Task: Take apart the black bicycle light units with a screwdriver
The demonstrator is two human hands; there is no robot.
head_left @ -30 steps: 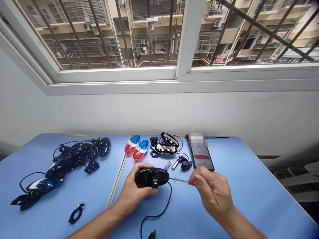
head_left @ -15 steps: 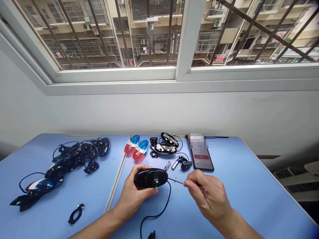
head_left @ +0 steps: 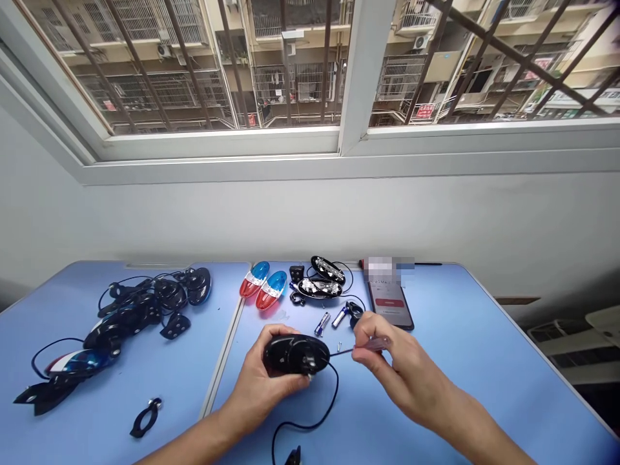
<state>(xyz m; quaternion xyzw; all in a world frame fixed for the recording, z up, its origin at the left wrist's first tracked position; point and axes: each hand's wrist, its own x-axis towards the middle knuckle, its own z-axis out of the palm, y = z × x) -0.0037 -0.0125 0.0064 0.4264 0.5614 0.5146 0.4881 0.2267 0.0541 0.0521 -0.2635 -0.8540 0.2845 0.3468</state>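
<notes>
My left hand (head_left: 264, 374) is closed round a glossy black oval light housing (head_left: 290, 354), its back with a round mount facing me. A black cable (head_left: 334, 394) runs from the housing down to a small black part (head_left: 293, 456) at the bottom edge. My right hand (head_left: 394, 371) pinches the clear pinkish handle of a screwdriver (head_left: 375, 344). Its thin shaft reaches left to the right end of the housing; the tip's exact contact is hard to see. Small screws (head_left: 339, 347) lie on the table just beyond the shaft.
Two red-and-blue lenses (head_left: 271, 290), opened light units (head_left: 320, 287), batteries (head_left: 340, 316) and a phone (head_left: 390, 303) lie toward the wall. Several assembled black lights (head_left: 126, 323) with tangled cables cover the left side. A black ring clamp (head_left: 145, 418) lies at front left of the blue table (head_left: 184, 387).
The housing has tilted and shifted slightly right in my left hand. My right hand has turned and changed its grip on the screwdriver handle, raising it a little.
</notes>
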